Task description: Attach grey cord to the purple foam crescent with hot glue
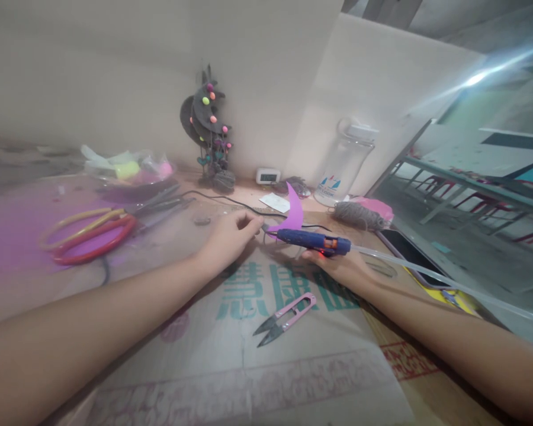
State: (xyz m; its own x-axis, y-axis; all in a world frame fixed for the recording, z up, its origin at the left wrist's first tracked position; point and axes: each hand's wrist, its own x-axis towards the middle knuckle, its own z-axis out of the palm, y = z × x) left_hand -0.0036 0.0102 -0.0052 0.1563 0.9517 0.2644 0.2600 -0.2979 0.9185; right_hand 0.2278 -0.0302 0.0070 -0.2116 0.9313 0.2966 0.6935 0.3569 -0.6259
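My right hand (337, 266) grips a blue glue gun (313, 240) with a long clear glue stick (439, 277) trailing out behind it; its nozzle points left. My left hand (233, 236) is closed in a pinch right at the nozzle tip, holding something small I cannot make out, next to a purple crescent-shaped foam piece (294, 214). Both hands work over a flattened cardboard sheet (231, 349) with green printed characters. Pink thread snips (284, 319) lie open on the cardboard just in front of my hands.
Red and yellow-handled scissors (89, 236) lie on purple foam at left, near a bag of coloured pieces (128, 171). A dark crescent ornament with pom-poms (208, 130) leans on the wall. A clear jug (344, 168), grey yarn (357, 216) and a phone (404, 251) sit at right.
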